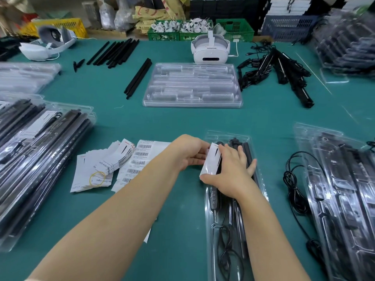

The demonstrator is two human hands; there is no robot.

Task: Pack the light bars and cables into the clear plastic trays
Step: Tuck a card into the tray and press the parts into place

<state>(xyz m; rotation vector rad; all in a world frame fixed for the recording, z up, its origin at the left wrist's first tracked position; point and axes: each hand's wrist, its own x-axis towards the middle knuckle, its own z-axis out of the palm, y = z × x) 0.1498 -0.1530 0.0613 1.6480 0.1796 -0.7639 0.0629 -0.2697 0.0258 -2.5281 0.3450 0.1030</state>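
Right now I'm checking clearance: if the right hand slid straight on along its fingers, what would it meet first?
Probably the black light bar under the right hand fingertips, then the clear tray wall.

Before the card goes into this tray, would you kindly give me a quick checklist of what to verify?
1. Tray lies flat on the green table: ok.
2. Light bars seated in the tray: ok.
3. Cable inside the tray: ok, as far as visible.
4. Card held by both hands, left hand at its left edge, right hand on top: ok.
5. Card fully seated in the tray: not ok, it sits tilted.
6. Card's printed side faces up: cannot tell whether that is the required way.
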